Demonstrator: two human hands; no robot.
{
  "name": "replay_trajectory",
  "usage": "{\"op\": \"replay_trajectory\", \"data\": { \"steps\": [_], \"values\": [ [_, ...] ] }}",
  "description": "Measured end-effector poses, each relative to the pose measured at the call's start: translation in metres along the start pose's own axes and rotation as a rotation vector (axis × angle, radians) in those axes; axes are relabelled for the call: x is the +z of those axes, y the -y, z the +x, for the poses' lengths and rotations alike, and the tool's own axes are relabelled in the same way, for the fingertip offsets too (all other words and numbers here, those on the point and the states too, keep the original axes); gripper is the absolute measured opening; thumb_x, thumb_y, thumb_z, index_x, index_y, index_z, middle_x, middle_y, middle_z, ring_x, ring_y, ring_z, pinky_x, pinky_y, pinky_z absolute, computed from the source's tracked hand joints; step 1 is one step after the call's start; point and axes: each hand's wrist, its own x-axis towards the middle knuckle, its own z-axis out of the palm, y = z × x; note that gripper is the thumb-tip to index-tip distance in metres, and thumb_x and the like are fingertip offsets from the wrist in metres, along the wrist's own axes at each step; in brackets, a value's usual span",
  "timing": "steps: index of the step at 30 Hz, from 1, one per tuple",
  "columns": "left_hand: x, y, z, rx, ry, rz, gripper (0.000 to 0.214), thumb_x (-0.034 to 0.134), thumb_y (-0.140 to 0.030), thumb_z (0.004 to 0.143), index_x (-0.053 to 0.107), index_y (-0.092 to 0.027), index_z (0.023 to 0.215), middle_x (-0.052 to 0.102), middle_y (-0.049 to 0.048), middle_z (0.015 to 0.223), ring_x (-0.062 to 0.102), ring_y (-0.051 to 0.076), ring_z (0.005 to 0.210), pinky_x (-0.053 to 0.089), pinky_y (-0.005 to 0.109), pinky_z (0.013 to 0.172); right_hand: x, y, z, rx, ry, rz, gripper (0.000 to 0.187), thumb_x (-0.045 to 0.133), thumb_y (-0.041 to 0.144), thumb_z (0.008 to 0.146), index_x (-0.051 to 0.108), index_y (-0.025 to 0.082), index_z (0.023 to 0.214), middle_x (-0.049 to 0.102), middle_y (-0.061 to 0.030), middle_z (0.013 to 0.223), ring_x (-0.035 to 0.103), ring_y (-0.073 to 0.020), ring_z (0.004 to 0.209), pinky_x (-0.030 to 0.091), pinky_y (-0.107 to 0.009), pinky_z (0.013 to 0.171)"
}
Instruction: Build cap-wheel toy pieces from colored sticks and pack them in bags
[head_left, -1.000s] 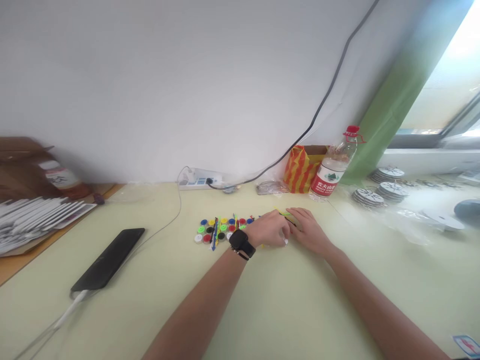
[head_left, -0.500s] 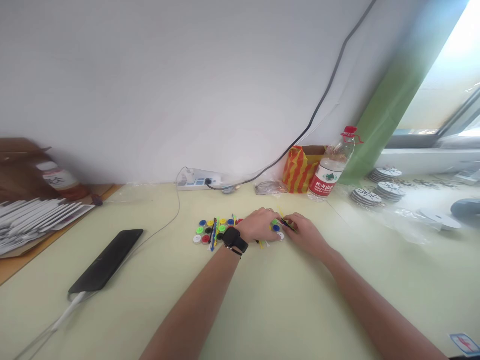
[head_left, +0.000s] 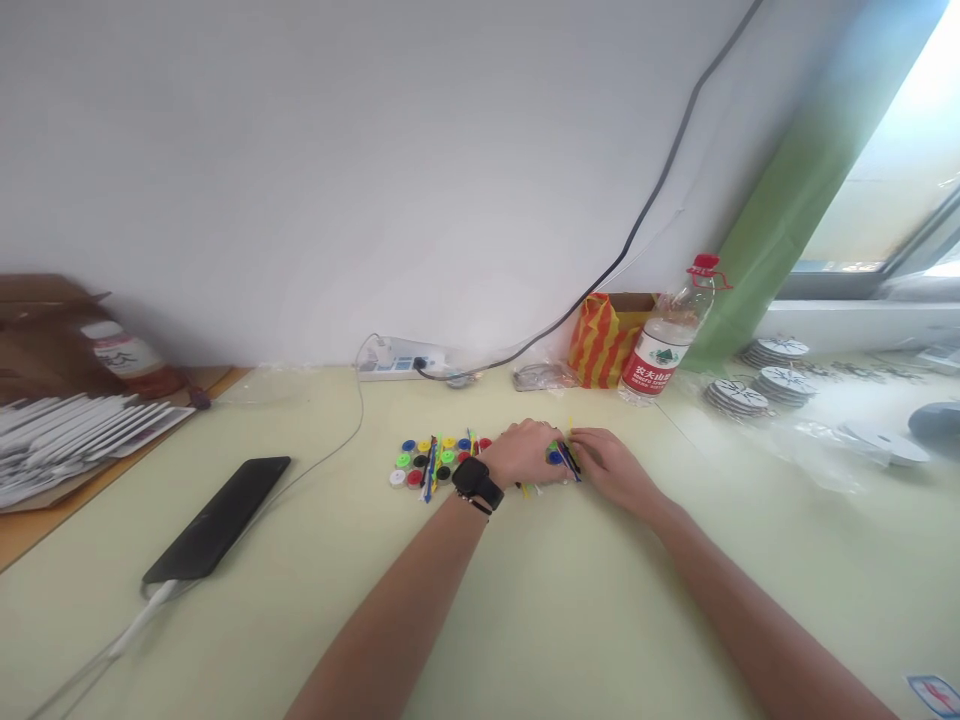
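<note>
My left hand (head_left: 529, 452) hides some bright, round caps (head_left: 447, 457) left of the bottle (head_left: 654, 358); my right hand (head_left: 613, 472) nears dark strips (head_left: 570, 461). Whether either grips, I cannot tell.

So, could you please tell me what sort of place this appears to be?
It looks like an indoor worktable, perhaps in a small workshop: coloured round pieces lie in rows beside the left hand, stacked discs stand to the right, and a power strip lies along the wall.

Bright glare from the window (head_left: 889, 195) at right; soft, stretched outer edges.
</note>
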Motion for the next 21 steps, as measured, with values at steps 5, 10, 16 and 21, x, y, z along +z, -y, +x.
{"op": "replay_trajectory", "data": {
  "steps": [5, 10, 16, 21],
  "values": [
    [0.002, -0.004, 0.000, -0.013, 0.010, 0.018, 0.054, 0.066, -0.063, 0.080, 0.069, -0.026, 0.118, 0.070, 0.0085, 0.116, 0.059, 0.032, 0.118, 0.049, 0.039, 0.097, -0.010, -0.010, 0.003, 0.056, -0.022, -0.046, 0.023, 0.051, 0.029, 0.094, 0.072, 0.022, 0.095, 0.077, -0.0091, 0.104, 0.070, -0.0269, 0.099, 0.053, -0.042, 0.091],
    [0.002, -0.007, -0.001, 0.014, -0.011, 0.014, 0.057, 0.064, -0.059, 0.082, 0.063, -0.028, 0.130, 0.066, 0.0088, 0.123, 0.055, 0.033, 0.122, 0.049, 0.043, 0.097, -0.013, -0.012, 0.003, 0.064, -0.006, 0.047, 0.018, 0.055, 0.023, 0.086, 0.071, 0.023, 0.094, 0.076, -0.0064, 0.099, 0.071, -0.0236, 0.090, 0.055, -0.038, 0.084],
    [0.014, -0.016, 0.000, 0.070, -0.017, 0.039, 0.046, 0.067, -0.060, 0.081, 0.070, -0.035, 0.119, 0.064, 0.0070, 0.125, 0.051, 0.035, 0.123, 0.044, 0.049, 0.101, -0.007, -0.009, 0.003, 0.076, -0.031, 0.111, 0.019, 0.056, 0.021, 0.082, 0.069, 0.022, 0.095, 0.075, -0.0072, 0.100, 0.071, -0.0235, 0.091, 0.055, -0.038, 0.085],
    [0.019, -0.017, 0.002, 0.055, -0.042, 0.068, 0.050, 0.067, -0.065, 0.080, 0.071, -0.034, 0.119, 0.063, 0.0089, 0.126, 0.048, 0.037, 0.125, 0.042, 0.052, 0.101, -0.006, -0.014, 0.005, 0.082, -0.045, 0.090, 0.018, 0.056, 0.024, 0.085, 0.072, 0.022, 0.093, 0.076, -0.0090, 0.104, 0.070, -0.0253, 0.096, 0.054, -0.041, 0.090]
  ]
}}
